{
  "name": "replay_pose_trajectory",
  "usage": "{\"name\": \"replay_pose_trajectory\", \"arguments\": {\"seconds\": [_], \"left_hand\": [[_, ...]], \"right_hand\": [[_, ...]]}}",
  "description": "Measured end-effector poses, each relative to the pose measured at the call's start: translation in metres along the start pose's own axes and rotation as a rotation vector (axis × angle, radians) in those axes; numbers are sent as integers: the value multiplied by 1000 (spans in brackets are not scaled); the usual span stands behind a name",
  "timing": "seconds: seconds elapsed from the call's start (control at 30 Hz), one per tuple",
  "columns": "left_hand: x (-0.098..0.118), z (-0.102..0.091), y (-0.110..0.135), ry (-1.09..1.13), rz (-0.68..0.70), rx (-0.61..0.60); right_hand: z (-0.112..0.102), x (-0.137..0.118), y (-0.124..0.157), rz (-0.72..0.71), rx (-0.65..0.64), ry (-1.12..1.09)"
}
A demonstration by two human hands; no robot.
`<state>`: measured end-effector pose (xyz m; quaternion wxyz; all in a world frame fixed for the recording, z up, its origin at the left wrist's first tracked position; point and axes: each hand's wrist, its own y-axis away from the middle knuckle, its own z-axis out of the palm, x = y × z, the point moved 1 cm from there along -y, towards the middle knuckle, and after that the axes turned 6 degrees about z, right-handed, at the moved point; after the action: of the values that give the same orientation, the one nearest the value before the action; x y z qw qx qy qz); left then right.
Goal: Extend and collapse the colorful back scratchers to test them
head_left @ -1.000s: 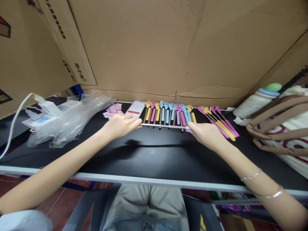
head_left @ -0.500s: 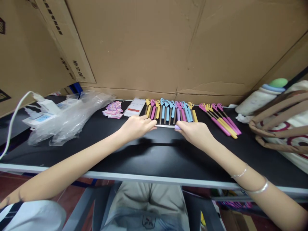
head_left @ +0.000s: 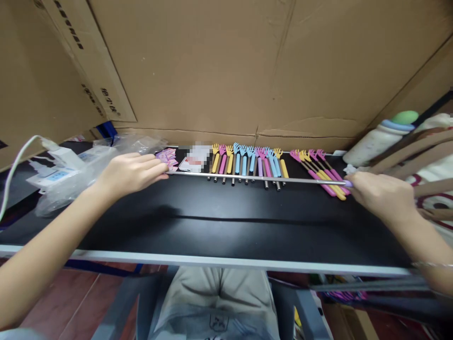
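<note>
A telescopic back scratcher (head_left: pixel 247 178) stretches level above the table, drawn out into a long thin metal rod. My right hand (head_left: pixel 382 193) is closed round its purple grip, of which only the tip shows. At the far end, my left hand (head_left: pixel 136 174) is wrapped round the rod; the scratcher's head is hidden in it. Behind the rod lies a row of back scratchers (head_left: pixel 244 163) with yellow, pink, blue and purple claws and grips. Near my right hand lies a slanted group of back scratchers (head_left: pixel 327 179) in pink and yellow.
Pink paper cards (head_left: pixel 171 158) and a phone (head_left: pixel 193 160) lie at the back. Left are clear plastic bags (head_left: pixel 130 144) and a power strip (head_left: pixel 58 174) with a white cable. A bottle (head_left: pixel 375 141) and a bag (head_left: pixel 428 189) stand right. Cardboard (head_left: pixel 194 66) walls the back.
My hands have moved far apart, left hand to the left and right hand to the right. The back scratcher between them has been pulled out to a much longer rod.
</note>
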<state>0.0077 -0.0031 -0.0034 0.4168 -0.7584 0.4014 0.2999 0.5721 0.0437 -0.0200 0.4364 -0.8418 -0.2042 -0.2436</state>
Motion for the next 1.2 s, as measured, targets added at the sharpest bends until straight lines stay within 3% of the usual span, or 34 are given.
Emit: {"name": "replay_pose_trajectory", "arguments": {"seconds": [0.23,0.53,0.77,1.07,1.2], "left_hand": [[-24,4,44,-106,-27,-84],[-25,17,66,-112,-14,-128],[-16,33,61,26,-8,-228],[-20,29,44,-72,16,-97],[2,22,6,20,67,-48]], "right_hand": [[23,38,34,55,-92,143],[34,39,36,121,-328,50],[39,44,41,139,-549,-42],[36,31,31,146,-512,-44],[13,-14,1,22,-366,-111]]}}
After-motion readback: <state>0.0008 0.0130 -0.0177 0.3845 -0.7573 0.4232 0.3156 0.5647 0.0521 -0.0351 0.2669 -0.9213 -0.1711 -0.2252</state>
